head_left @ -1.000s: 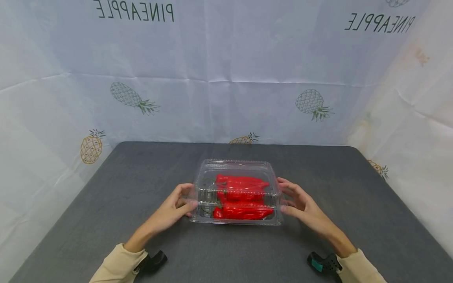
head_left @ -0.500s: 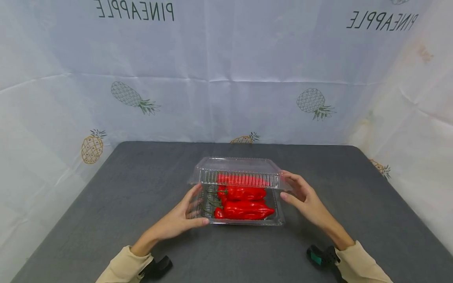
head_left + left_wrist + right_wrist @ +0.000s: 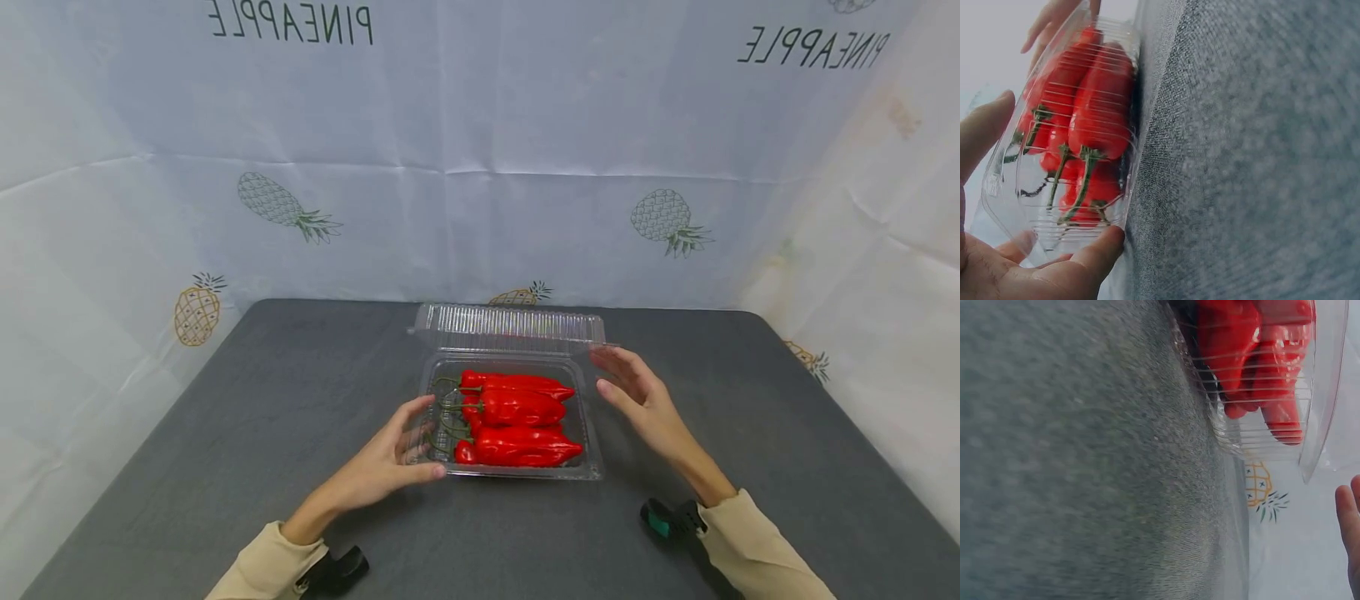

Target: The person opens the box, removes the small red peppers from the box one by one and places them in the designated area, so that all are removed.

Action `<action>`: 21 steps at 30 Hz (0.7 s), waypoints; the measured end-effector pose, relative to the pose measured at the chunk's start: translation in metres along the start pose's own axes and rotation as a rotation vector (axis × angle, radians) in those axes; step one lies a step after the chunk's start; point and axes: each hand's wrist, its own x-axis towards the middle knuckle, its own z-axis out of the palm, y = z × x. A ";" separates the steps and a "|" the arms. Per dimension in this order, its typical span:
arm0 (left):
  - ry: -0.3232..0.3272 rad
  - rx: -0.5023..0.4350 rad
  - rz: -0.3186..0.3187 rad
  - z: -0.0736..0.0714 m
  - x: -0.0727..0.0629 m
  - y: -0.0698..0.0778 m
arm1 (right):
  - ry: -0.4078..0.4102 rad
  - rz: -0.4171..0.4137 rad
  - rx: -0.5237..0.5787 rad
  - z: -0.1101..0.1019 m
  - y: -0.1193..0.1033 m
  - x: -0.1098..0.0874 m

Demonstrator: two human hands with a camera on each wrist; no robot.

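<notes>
Box (image 3: 517, 473) of red peppers (image 3: 525, 408) is parked toward the surface's (image 3: 187, 467) back edge, left end gripped by the left hand (image 3: 378, 463), right hand (image 3: 647, 404) kinda relaxed near the raised lid (image 3: 510, 331). Mirrored "PINEAPPLE" (image 3: 291, 21) is printed twice on the curtain (image 3: 480, 100).

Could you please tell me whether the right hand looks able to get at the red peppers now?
Probably yes: the lid stands open at the back, so the peppers lie uncovered; the right hand may only need to cross the side wall.
</notes>
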 end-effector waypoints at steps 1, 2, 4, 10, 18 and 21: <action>0.000 -0.010 0.001 0.000 0.000 0.000 | -0.001 -0.004 0.004 0.000 0.001 0.002; -0.001 -0.016 0.002 0.000 0.000 0.000 | -0.001 -0.002 0.003 0.000 0.002 0.004; -0.002 -0.026 0.002 0.000 0.000 0.000 | -0.001 0.014 0.000 0.000 0.003 0.008; 0.007 -0.028 -0.012 0.000 0.000 0.000 | -0.008 0.076 0.007 0.000 0.007 0.018; 0.011 -0.026 -0.018 0.000 0.001 0.001 | -0.052 0.177 0.031 0.000 0.007 0.030; 0.014 -0.022 -0.011 0.000 0.001 0.000 | -0.068 0.207 0.041 0.000 0.008 0.033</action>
